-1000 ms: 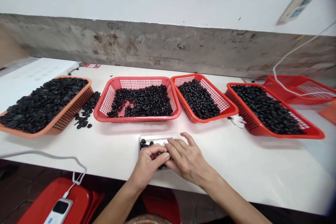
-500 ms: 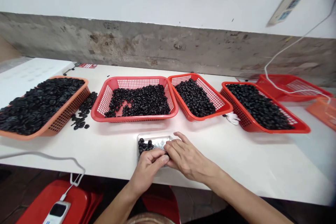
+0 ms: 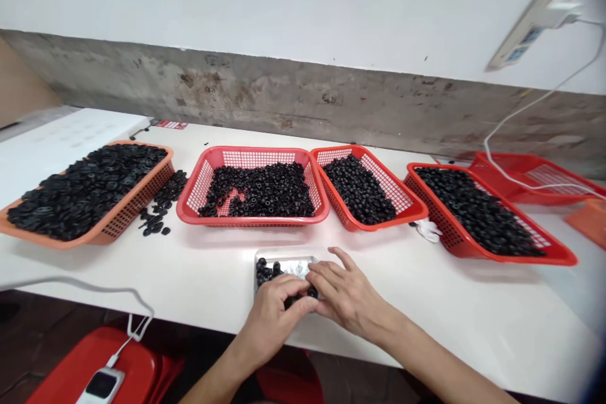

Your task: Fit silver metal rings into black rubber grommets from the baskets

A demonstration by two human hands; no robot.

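Observation:
Over a small clear tray [image 3: 256,263] at the table's front, my two hands meet. The tray holds several small black round parts [image 3: 265,271] on its left side and small shiny pieces [image 3: 296,267] toward the right. My left hand [image 3: 277,312] has thumb and index finger curled, the tips against a black round part [image 3: 312,291]. From the right, the bent fingers of my right hand [image 3: 348,300] close on that same part, with the index finger raised. More black parts show in the gap between my left thumb and index finger. Some fingertips are hidden.
Behind the tray stand a pink-red basket [image 3: 253,221] and red baskets [image 3: 353,225] [image 3: 511,259] of black parts. An orange basket [image 3: 127,208] is heaped at left, with loose pieces [image 3: 163,202] beside it. A white cable [image 3: 509,117] hangs at right.
My left thumb and index finger have spread somewhat, and black parts now show between them. Both hands stay together over the tray. The whole view has shifted slightly.

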